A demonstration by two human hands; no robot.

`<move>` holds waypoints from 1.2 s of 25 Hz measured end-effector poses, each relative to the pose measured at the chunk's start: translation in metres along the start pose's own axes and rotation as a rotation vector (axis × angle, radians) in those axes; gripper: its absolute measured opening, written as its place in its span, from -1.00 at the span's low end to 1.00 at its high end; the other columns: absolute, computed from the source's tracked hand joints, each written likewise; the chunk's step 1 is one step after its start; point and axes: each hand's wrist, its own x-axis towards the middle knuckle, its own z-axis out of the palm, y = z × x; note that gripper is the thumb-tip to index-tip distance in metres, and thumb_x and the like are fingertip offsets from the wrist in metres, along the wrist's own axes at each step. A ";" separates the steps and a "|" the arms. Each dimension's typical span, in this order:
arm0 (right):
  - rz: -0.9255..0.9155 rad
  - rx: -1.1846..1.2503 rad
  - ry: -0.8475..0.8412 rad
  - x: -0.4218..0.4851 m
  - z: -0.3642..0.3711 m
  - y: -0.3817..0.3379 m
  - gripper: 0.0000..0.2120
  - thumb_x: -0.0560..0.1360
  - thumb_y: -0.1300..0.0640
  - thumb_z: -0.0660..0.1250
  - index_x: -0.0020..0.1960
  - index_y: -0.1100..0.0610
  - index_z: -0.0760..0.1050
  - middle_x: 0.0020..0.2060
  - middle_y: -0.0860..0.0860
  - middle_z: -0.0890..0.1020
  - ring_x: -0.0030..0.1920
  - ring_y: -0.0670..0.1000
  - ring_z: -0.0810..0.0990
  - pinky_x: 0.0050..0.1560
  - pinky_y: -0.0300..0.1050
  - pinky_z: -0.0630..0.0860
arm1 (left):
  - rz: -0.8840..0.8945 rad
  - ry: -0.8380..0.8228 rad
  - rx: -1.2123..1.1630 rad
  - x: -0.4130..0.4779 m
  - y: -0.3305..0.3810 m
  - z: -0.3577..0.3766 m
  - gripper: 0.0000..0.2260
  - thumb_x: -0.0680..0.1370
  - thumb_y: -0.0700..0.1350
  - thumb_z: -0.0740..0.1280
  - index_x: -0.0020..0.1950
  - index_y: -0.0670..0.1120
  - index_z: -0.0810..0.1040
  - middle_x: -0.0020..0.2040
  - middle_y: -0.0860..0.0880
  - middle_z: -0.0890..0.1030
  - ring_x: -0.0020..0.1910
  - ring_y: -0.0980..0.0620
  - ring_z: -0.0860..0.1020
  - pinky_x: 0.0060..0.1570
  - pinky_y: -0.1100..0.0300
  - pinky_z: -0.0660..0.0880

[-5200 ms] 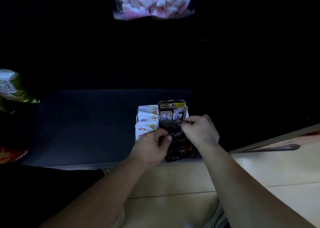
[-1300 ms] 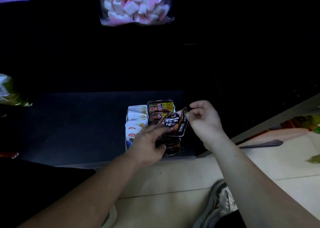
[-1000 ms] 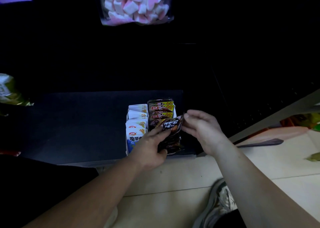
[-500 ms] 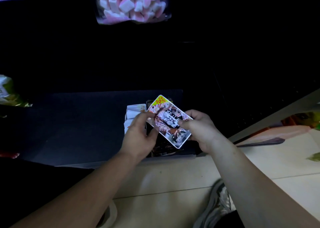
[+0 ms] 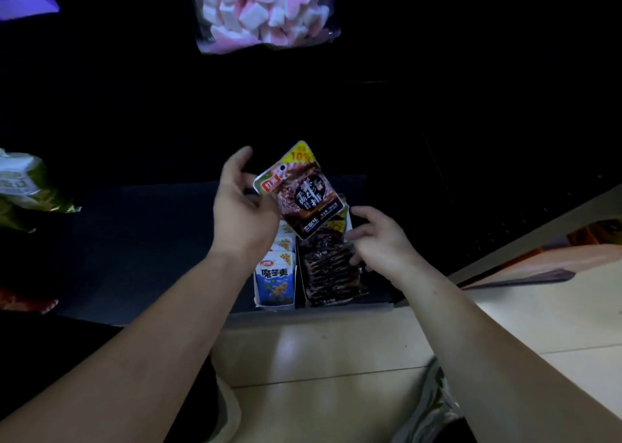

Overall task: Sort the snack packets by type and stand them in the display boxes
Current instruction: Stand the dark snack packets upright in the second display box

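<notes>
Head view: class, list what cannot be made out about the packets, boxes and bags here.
All in the head view:
Dark packets: number unclear, dim and overlapping.
White-blue packets: rear ones hidden by the left hand and held packet.
Green bag: cut by the left edge.
Marshmallow bag: top cut by the upper edge.

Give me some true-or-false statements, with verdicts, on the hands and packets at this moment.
1. The left hand holds one dark packet raised above the display boxes. True.
2. The right hand also grips that raised packet. False: it is lower, fingers spread, at the row of dark packets standing in the right box.
3. White-and-blue packets stand in the left box. True.
4. The marshmallow bag lies inside a box. False: it lies apart from the boxes, at the top of the view.
</notes>
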 end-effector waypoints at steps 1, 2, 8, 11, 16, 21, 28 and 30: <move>-0.009 -0.020 0.034 0.001 0.001 0.002 -0.41 0.51 0.35 0.26 0.45 -0.10 0.38 0.01 -0.08 0.60 -0.05 0.03 0.65 -0.22 -0.20 0.55 | 0.036 -0.049 0.037 -0.002 -0.004 0.002 -0.56 0.59 -0.33 0.34 0.37 0.07 0.46 0.01 0.00 0.62 -0.18 0.05 0.61 -0.19 0.11 0.60; -0.027 -0.017 0.079 0.003 0.002 0.004 -0.40 0.51 0.32 0.29 0.48 -0.08 0.37 0.01 -0.08 0.59 -0.03 -0.01 0.63 -0.13 -0.18 0.55 | 0.063 -0.097 0.085 -0.006 -0.010 0.007 -0.64 0.60 -0.31 0.32 0.28 0.07 0.53 0.02 0.03 0.63 -0.16 0.07 0.62 -0.21 0.10 0.59; -0.080 -0.038 0.167 0.019 0.005 0.017 -0.65 0.49 0.23 0.34 0.12 -0.18 0.59 0.04 -0.16 0.61 0.07 -0.08 0.60 0.00 -0.21 0.53 | 0.220 -0.342 0.444 -0.035 -0.057 0.027 -0.77 0.58 -0.26 0.33 0.12 0.00 0.68 0.00 0.12 0.60 -0.06 0.21 0.58 -0.02 0.33 0.51; -0.092 -0.128 0.194 0.020 0.006 0.019 -0.65 0.53 0.27 0.28 0.17 -0.09 0.62 0.04 -0.18 0.62 0.10 -0.11 0.58 0.03 -0.25 0.46 | 0.101 -0.420 0.609 -0.035 -0.063 0.028 -0.73 0.58 -0.19 0.32 0.19 0.07 0.67 0.08 0.05 0.69 0.08 -0.01 0.64 0.06 0.12 0.59; -0.217 -0.477 0.180 0.042 0.012 0.005 -0.80 0.55 0.08 0.39 0.15 -0.09 0.66 0.08 -0.13 0.68 0.12 -0.05 0.63 0.15 -0.11 0.58 | 0.233 -0.451 0.719 -0.044 -0.062 0.031 -0.63 0.54 -0.15 0.30 0.32 0.12 0.60 0.23 0.10 0.63 0.25 -0.02 0.50 0.12 0.08 0.56; -0.129 -0.811 0.110 0.071 0.026 -0.011 -0.71 0.47 -0.06 0.51 0.18 -0.15 0.65 0.13 -0.12 0.68 0.12 -0.01 0.64 0.10 -0.07 0.62 | 0.340 -0.389 0.805 -0.049 -0.076 0.022 -0.57 0.45 -0.09 0.28 0.31 0.11 0.62 0.14 0.10 0.65 0.07 -0.06 0.53 0.00 0.00 0.59; -0.129 -0.938 0.143 0.073 0.031 -0.006 -0.86 0.55 0.01 0.42 -0.18 -0.14 0.64 -0.08 -0.16 0.68 -0.03 -0.04 0.63 -0.04 -0.12 0.62 | 0.348 -0.425 0.671 -0.045 -0.084 0.016 -0.56 0.48 -0.10 0.32 0.36 0.10 0.60 0.27 0.02 0.60 0.17 -0.07 0.54 0.13 -0.01 0.58; -0.163 -0.772 0.080 0.072 0.019 -0.005 -0.85 0.53 0.02 0.42 -0.22 -0.13 0.63 -0.15 -0.18 0.68 -0.06 -0.06 0.64 -0.01 -0.08 0.62 | 0.309 -0.441 0.683 -0.047 -0.083 0.019 -0.52 0.49 -0.08 0.33 0.42 0.09 0.55 0.34 0.02 0.55 0.25 -0.06 0.51 0.20 0.00 0.55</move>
